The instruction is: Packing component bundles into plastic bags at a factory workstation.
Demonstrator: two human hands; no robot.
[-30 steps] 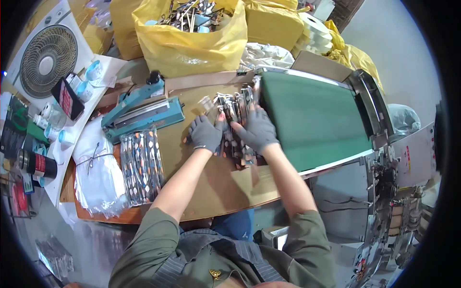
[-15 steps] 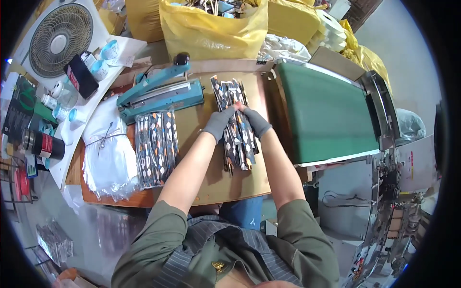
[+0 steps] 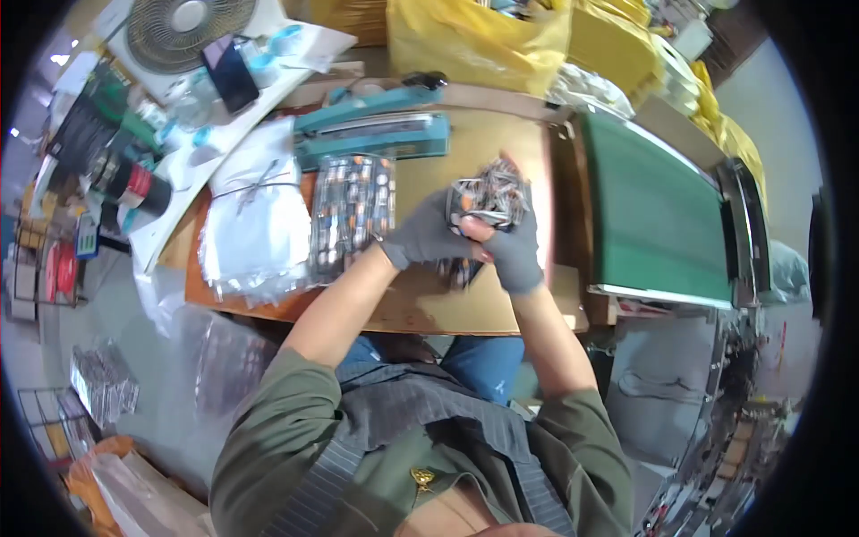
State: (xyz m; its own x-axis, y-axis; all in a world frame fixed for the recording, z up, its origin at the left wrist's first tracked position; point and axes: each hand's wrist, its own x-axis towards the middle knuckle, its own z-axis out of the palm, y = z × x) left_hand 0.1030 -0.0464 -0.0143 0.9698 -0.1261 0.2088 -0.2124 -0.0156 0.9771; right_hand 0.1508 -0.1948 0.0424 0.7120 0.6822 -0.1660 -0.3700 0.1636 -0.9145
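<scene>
My left hand (image 3: 422,234) and my right hand (image 3: 521,255), both in grey fingerless gloves, close round a bundle of long slim dark patterned pieces (image 3: 490,197). The bundle is tilted up on end over the cardboard, its ends bunched toward me; motion blurs it. Its lower part shows below my hands. Left of my hands lies a flat pack of similar patterned pieces (image 3: 354,210) in clear wrap. Behind that pack stands a teal hand-lever bag sealer (image 3: 371,139).
A tied stack of clear plastic bags (image 3: 255,228) lies at left. Beyond it, a white shelf holds a phone (image 3: 230,73), jars and a dark flask (image 3: 134,183). A green conveyor belt (image 3: 658,210) stands at right. Yellow sacks (image 3: 479,45) stand behind the table.
Both hands have raised the bundle from lying flat to standing on end, gripping it from the sides. The whole view has shifted, so the table appears further right and higher.
</scene>
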